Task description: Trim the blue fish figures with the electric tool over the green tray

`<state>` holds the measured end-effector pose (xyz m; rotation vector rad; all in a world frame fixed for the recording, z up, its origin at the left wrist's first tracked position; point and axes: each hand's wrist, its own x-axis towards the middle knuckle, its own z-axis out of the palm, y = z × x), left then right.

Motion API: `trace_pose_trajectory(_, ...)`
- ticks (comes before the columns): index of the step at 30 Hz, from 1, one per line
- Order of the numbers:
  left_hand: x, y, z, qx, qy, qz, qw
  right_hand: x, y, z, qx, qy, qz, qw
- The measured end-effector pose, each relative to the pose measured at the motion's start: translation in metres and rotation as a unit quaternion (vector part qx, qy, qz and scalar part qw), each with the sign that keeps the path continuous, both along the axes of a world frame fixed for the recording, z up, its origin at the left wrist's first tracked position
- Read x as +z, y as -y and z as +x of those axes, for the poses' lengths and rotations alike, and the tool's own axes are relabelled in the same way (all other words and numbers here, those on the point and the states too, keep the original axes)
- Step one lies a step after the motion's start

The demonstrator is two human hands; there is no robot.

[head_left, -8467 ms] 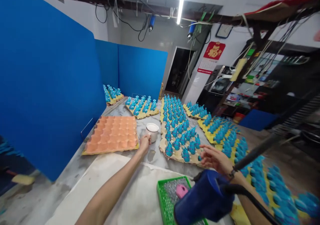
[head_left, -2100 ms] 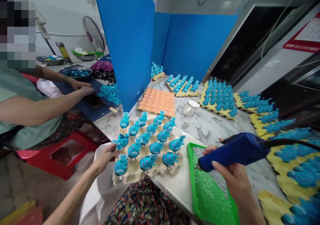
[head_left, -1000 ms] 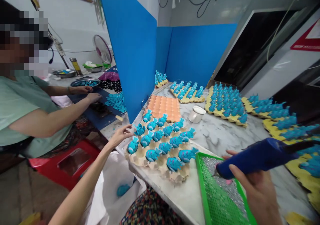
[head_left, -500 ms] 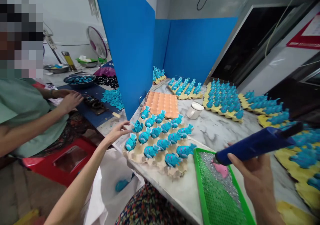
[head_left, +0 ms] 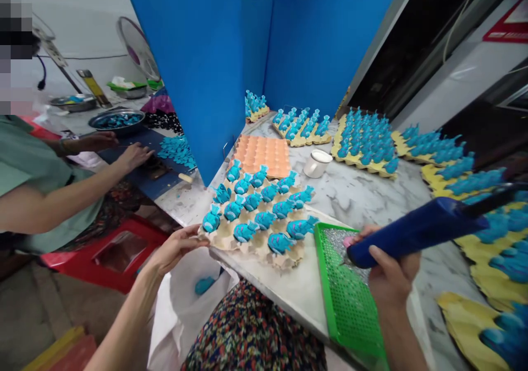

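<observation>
While the marbled worktop [head_left: 358, 195] spreads beyond both hands, a blue panel [head_left: 202, 74] stands ahead of the left grip, and past it a co-worker's hands [head_left: 134, 158] are busy above a red stool [head_left: 82, 264]. Down at the near edge, the left hand [head_left: 179, 244] has its partly curled fingers touching the corner of the pale egg tray [head_left: 225, 233]; how firmly, I can't tell. Blue figures [head_left: 252, 200] fill many of its cups, just ahead and right of that hand. Over to the right hand [head_left: 390, 266]: it's closed round a blue power tool [head_left: 416, 231], nose above the green basket [head_left: 350, 310], a pink piece [head_left: 348, 242] beside its fingers! Bare marble opens ahead of this grip, as far as the white mug [head_left: 317, 165]; yellow trays [head_left: 457, 316] crowd its right. Below the left hand, white cloth [head_left: 173, 299] hangs past the edge.
</observation>
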<state>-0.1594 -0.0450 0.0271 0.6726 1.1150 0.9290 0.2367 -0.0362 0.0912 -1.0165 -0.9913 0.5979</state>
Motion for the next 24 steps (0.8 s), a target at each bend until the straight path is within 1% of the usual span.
trace_pose_trajectory(3, -0.003, 0.000, 0.005, 0.012, -0.004, 0.018, 1.000, -0.005, 0.002, -0.004, 0.006, -0.001, -0.016, 1.000)
trace_pose_trajectory(7, -0.010, 0.002, 0.014, 0.029, -0.031, 0.051, 0.998, -0.005, 0.004, -0.009, 0.020, -0.007, -0.044, 0.999)
trace_pose_trajectory(10, -0.015, 0.001, 0.018, 0.039, -0.035, 0.070, 0.996, -0.002, 0.005, -0.009, 0.017, -0.020, -0.027, 0.999)
trace_pose_trajectory(13, -0.019, -0.004, 0.018, 0.049, -0.035, 0.076, 0.995, 0.000, 0.007, -0.007, 0.018, -0.022, -0.029, 0.999)
trace_pose_trajectory(17, -0.022, -0.010, 0.018, 0.054, -0.041, 0.080, 0.994, -0.001, 0.011, -0.006, 0.011, -0.008, -0.019, 1.000)
trace_pose_trajectory(19, -0.021, -0.012, 0.016, 0.047, -0.038, 0.086, 0.994, -0.002, 0.013, -0.008, 0.022, -0.003, -0.021, 1.000)
trace_pose_trajectory(21, -0.018, -0.014, 0.009, 0.011, -0.043, 0.082, 0.996, -0.002, 0.015, -0.010, 0.033, -0.001, -0.031, 0.999)
trace_pose_trajectory(22, -0.016, -0.014, 0.005, -0.004, -0.065, 0.073, 0.995, -0.001, 0.016, -0.011, 0.032, 0.000, -0.034, 0.999)
trace_pose_trajectory(23, -0.015, -0.013, 0.001, -0.003, -0.108, 0.065, 0.992, 0.000, 0.017, -0.012, 0.031, -0.002, -0.035, 0.999)
trace_pose_trajectory(24, -0.013, -0.013, -0.002, 0.016, -0.170, 0.063, 0.983, 0.001, 0.018, -0.013, 0.030, -0.004, -0.035, 0.999)
